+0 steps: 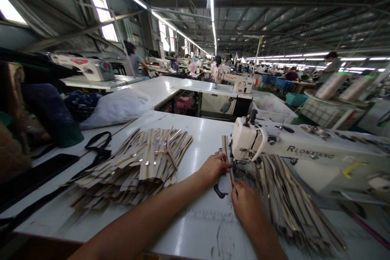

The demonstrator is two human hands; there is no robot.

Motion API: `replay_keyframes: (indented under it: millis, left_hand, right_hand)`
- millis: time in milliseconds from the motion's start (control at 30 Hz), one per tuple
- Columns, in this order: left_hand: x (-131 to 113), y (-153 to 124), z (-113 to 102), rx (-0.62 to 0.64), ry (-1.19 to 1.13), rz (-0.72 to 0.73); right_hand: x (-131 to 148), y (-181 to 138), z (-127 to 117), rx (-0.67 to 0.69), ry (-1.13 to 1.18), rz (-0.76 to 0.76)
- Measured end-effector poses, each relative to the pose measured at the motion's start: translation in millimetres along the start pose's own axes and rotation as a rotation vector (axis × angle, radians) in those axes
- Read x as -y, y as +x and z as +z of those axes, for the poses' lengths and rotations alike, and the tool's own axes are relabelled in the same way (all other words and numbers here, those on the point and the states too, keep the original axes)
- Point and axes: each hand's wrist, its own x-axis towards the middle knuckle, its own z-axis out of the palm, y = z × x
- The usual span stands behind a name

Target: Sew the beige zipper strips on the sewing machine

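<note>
A beige zipper lies lengthwise on the white table, along the left side of the sewing machine's needle area. My left hand is closed on it beside the presser foot, fingertips pressed to the tape. Nearer to me, my right hand grips the lower part of the same zipper; its fingertips are partly hidden. Just below my left hand is a small black curved object. To the left spreads a large pile of beige zippers with gold-coloured teeth. More zippers hang in a bundle right of my right hand.
The sewing machine head fills the right side. Black straps and a white plastic bag lie at left. Beyond the table stand another machine, a white bin and thread cones. People sit farther back.
</note>
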Motion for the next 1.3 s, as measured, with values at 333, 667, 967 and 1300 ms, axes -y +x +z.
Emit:
replay_keyframes:
  millis: [333,667,967,1300]
  left_hand:
    - [5.0,21.3,4.2,-0.002,-0.037,-0.006]
    - [8.8,24.4,8.1,-0.009,-0.027,-0.009]
    - [11.2,23.7,9.9,-0.010,-0.028,0.002]
    - [9.1,20.4,9.8,-0.010,-0.002,0.012]
  right_hand:
    - [-6.4,5.9,5.1,-0.042,-0.037,0.076]
    - [-8.5,8.3,8.1,-0.068,-0.017,0.058]
    - [-12.7,8.0,6.4,-0.057,0.029,0.048]
    - [-11.6,6.8,5.7,-0.046,0.050,0.050]
